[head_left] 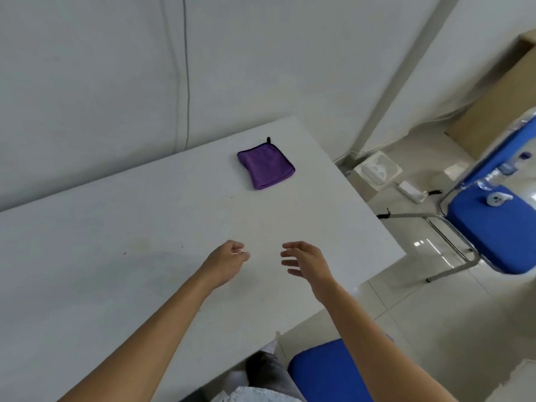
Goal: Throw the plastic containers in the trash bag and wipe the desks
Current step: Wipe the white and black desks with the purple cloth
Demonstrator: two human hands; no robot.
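- Your left hand [229, 262] hovers over the white desk [116, 256], fingers loosely curled and holding nothing.
- Your right hand [307, 262] hovers just beside it, fingers spread and relaxed, also empty.
- The folded purple cloth [265, 165] lies flat on the desk's far side, near the right edge and well apart from both your hands.
- On the floor past that edge sits an open white box [377, 169] with a white item inside; you cannot tell what it is.
- A cardboard box [499, 91] stands by the wall at far right, its contents hidden.
- A blue chair [493, 242] to your right carries a small pale object [497, 198] on its seat.
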